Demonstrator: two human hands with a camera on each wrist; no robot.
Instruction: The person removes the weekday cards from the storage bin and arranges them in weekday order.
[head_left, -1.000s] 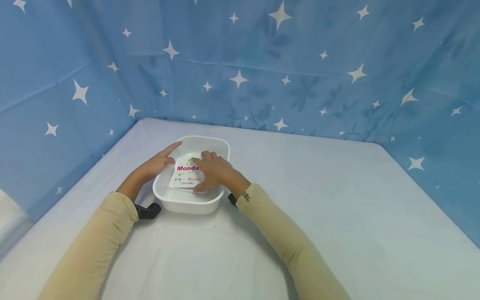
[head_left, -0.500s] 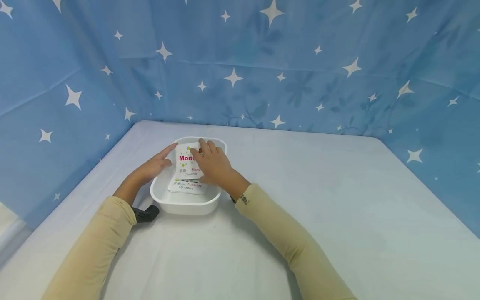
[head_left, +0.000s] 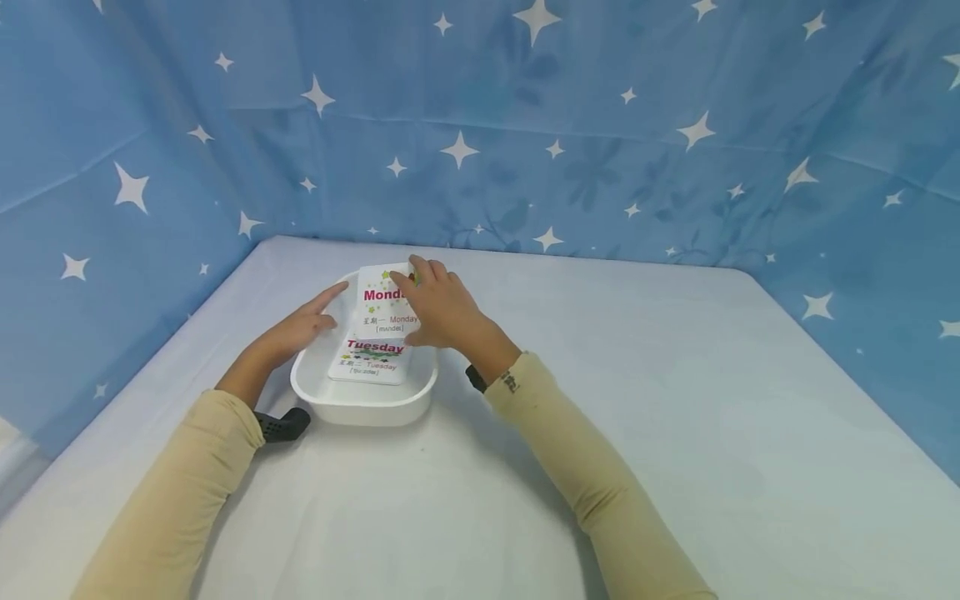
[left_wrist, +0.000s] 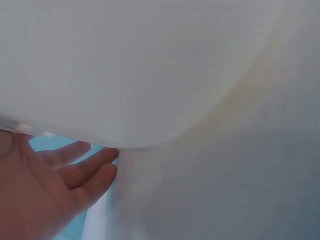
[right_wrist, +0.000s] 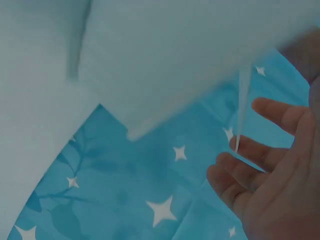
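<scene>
My right hand (head_left: 447,307) holds a white "Monday" flashcard (head_left: 378,308) by its right side, thumb at the lower edge and fingers toward the top. The card is lifted and tilted above a white plastic basin (head_left: 367,413), covering part of its far rim. In the right wrist view a thin white edge (right_wrist: 243,107) shows beside the fingers. Under it, a "Tuesday" flashcard (head_left: 367,367) lies inside the basin. My left hand (head_left: 298,327) rests at the basin's left rim, index finger extended. In the left wrist view its relaxed fingers (left_wrist: 95,192) reach along the outer wall.
The basin stands on a table with a white cloth (head_left: 600,400), left of the middle. A blue curtain with white stars (head_left: 570,125) hangs behind and at both sides. Black wrist devices (head_left: 282,426) sit below both hands.
The right hand has raised the "Monday" card up and away from the stack in the basin, exposing the "Tuesday" card. The left hand has stayed at the rim. The head view has shifted slightly.
</scene>
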